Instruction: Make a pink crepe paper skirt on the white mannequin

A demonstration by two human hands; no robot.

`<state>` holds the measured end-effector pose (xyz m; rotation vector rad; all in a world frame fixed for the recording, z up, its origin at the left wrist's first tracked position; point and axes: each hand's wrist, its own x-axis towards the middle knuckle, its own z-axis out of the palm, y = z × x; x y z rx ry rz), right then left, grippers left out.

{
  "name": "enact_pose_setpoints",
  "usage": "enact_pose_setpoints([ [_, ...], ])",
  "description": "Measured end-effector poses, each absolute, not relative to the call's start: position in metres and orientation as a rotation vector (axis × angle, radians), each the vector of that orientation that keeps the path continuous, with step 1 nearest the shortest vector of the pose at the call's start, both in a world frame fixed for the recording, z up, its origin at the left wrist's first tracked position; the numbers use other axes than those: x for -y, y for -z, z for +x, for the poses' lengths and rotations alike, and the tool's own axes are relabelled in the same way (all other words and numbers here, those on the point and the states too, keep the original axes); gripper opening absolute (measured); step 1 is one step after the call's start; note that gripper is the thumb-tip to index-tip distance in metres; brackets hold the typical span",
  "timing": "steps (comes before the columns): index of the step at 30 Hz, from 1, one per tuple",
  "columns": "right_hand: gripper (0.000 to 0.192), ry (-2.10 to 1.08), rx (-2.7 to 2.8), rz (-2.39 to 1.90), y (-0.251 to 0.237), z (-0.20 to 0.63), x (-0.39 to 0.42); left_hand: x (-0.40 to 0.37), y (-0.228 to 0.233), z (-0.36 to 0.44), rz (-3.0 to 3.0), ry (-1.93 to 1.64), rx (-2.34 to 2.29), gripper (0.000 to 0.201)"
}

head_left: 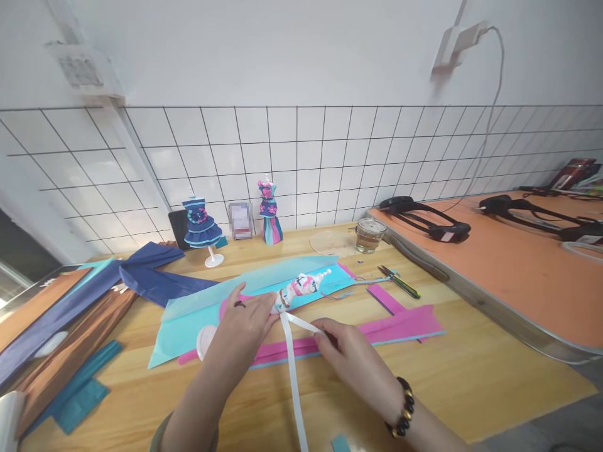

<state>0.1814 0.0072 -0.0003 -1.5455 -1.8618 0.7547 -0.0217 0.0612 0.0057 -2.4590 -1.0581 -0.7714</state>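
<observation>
The wooden table [471,376] runs bare to the right of the right hand [351,351] out to its front edge; farther right, a metal-rimmed orange surface [518,263] bounds it; to the left of the left hand [245,323] the room is crowded with navy and brown paper sheets [94,295]. The small mannequin form [301,289] lies on its side on light blue paper [198,320], its long axis slanting from the left hand's fingertips up and away to the right, the narrow neck end pointing right and away; the left hand is closed over its lower end, gripping it. A white ribbon [294,370] starts at that end — one stretch runs to the right hand, whose fingertips pinch it, the other trails toward the person between the forearms. Pink paper strips [405,320] lie under and beyond the right hand; scissors [398,281] sit well beyond it.
</observation>
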Motion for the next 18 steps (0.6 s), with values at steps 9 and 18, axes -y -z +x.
enact_pose_setpoints([
  [9,0.031,-0.508,1.930,-1.479,-0.015,0.179,0.022,-0.052,-0.010,-0.015,-2.423,0.897,1.134,0.023],
  [18,0.039,0.233,2.038,-1.348,-0.009,0.166,0.035,-0.051,-0.012,-0.013,-2.407,1.030,1.203,0.022],
])
